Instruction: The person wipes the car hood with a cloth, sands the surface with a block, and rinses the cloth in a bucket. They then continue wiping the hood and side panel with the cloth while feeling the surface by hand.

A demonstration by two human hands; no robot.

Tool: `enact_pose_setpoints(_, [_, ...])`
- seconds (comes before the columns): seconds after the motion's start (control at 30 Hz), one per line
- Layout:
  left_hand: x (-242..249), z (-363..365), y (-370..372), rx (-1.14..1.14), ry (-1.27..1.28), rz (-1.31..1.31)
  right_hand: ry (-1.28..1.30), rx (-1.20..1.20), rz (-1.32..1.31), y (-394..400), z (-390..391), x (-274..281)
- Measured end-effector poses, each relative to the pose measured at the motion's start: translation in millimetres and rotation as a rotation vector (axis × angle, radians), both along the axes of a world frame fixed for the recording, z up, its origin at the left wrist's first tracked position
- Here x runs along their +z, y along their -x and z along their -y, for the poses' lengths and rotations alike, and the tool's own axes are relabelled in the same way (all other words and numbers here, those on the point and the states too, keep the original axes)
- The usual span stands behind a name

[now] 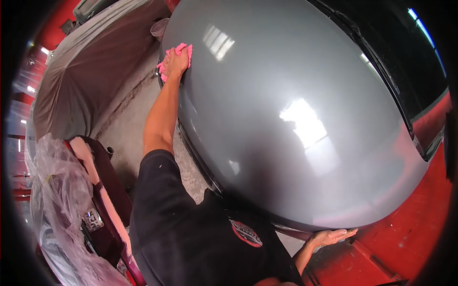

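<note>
A large glossy grey car hood (248,105) fills the middle of the view. Far out at its upper left edge is my left hand (176,62), closed on a crumpled pink cloth (182,49) that lies against the painted surface. Folds of the cloth stick out around the fingers. At the lower right, my right hand (333,237) rests along the hood's near edge, fingers stretched out and holding nothing. Bright light patches reflect in the grey paint.
A red fender (381,252) is at the lower right, a dark windshield (410,62) at the upper right. On the left stand a cloth-covered vehicle (81,76) and a maroon bumper (114,205) beside clear plastic sheeting (62,195). A translucent bucket (159,29) sits beyond my left hand.
</note>
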State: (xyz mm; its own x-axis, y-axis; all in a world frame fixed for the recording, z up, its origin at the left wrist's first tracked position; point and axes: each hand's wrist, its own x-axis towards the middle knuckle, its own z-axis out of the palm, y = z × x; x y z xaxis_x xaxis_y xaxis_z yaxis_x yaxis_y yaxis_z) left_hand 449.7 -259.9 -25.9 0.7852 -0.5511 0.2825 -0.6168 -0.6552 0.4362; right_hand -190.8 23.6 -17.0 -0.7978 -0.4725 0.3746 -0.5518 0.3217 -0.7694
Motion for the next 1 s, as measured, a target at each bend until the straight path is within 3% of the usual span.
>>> enact_pose_setpoints(0.13, [-9.3, 8.0, -32.2, -0.136, -0.029, -0.205, -0.014, -0.005, 0.035, 6.5, -3.1, -3.6])
enact_pose_setpoints(0.2, [-6.4, -13.1, -12.5, -0.499, 0.115, -0.081, -0.015, 0.004, 0.036, 2.6, -1.1, 1.1])
enact_pose_setpoints(0.27, [19.7, -35.8, 55.7, -0.852, 0.183, 0.170, -0.022, -0.005, 0.032, 8.1, -1.6, -6.0])
enact_pose_setpoints(0.33, [47.4, -48.2, 125.9, -1.061, 0.023, 0.348, -0.038, -0.017, 0.016, 10.1, -6.1, -7.8])
enact_pose_setpoints(0.4, [73.7, -45.8, 197.0, -1.239, 0.058, 0.413, -0.051, -0.011, -0.061, 7.9, -4.6, -4.9])
enact_pose_setpoints(0.6, [100.0, 6.5, 407.2, -1.764, 0.101, 0.225, 0.013, 0.006, -0.050, 9.3, -3.5, -11.0])
enact_pose_setpoints(0.67, [92.8, 19.2, 489.7, -1.818, 0.466, 0.306, 0.003, 0.013, -0.073, 12.2, -7.4, -14.8])
enact_pose_setpoints(0.8, [86.9, 26.2, 615.2, -1.892, 0.464, 0.285, 0.037, 0.043, -0.080, 16.6, -9.6, -21.2])
enact_pose_setpoints(1.0, [83.5, 65.3, 634.4, -2.043, 0.573, 0.230, 0.034, 0.028, -0.067, 16.5, -8.7, -21.8])
